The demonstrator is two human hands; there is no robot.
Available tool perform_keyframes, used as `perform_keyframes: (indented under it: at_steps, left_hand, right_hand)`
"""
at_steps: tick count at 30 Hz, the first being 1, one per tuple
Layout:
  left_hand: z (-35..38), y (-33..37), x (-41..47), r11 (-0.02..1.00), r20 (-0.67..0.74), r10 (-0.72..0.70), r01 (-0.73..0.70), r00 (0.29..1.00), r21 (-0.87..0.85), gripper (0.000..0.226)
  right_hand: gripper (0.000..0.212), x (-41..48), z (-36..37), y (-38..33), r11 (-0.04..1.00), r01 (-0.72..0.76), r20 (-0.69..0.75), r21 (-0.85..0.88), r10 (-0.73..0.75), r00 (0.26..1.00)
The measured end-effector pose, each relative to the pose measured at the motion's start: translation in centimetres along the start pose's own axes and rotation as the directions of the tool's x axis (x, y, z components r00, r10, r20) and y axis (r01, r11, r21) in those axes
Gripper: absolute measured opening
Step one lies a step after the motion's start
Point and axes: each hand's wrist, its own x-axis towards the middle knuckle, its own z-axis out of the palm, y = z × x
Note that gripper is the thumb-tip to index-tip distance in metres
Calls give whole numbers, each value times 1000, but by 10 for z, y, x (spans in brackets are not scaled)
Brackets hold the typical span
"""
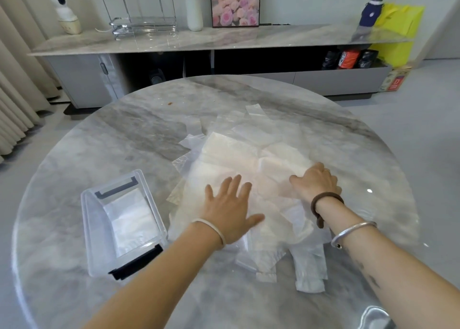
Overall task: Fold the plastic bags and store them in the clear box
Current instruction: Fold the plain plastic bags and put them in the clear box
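Plastic bags [244, 159] lie in a loose, overlapping heap at the centre of a round marble table [99, 141] as a person sets both hands on the pile. The left hand [230, 209], low in the middle of the frame, rests flat on the near side of the heap, fingers straight and spread wide. The right hand [315, 183], just right of centre, sits knuckles-up on the same pile with its fingers bent down onto the plastic. Their tips are hidden, so it cannot be told whether they pinch a bag or only press on it. A clear box [99, 229] with black latches stands open at lower left, just beside the heap, with a folded bag [132, 216] lying flat inside. A brown band [326, 199] and a silver bangle [353, 231] circle the right wrist. Along the top of the frame runs a long sideboard [174, 39] holding a white vase [194, 7] and a framed picture of pink roses [235, 2].
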Motion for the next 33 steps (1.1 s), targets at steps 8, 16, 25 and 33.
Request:
perform_keyframes:
  at_steps: [8,16,25,33]
  left_hand:
    - [19,-4,5,990,147,-21,0,989,139,103]
    - [13,-16,5,997,308,42,-22,950,-69,129]
    - [11,-26,2,1000,333,-25,27,943,-2,98]
    - [4,-23,4,999,227,46,-43,973,-16,96]
  right_hand:
    - [38,14,-8,8,918,-34,-105,396,82,991]
    - [36,22,-8,7,803,72,-237,592,89,967]
    - [30,35,-12,13,761,91,-324,642,162,932]
    - [23,45,-8,14,663,186,-249,725,1,968]
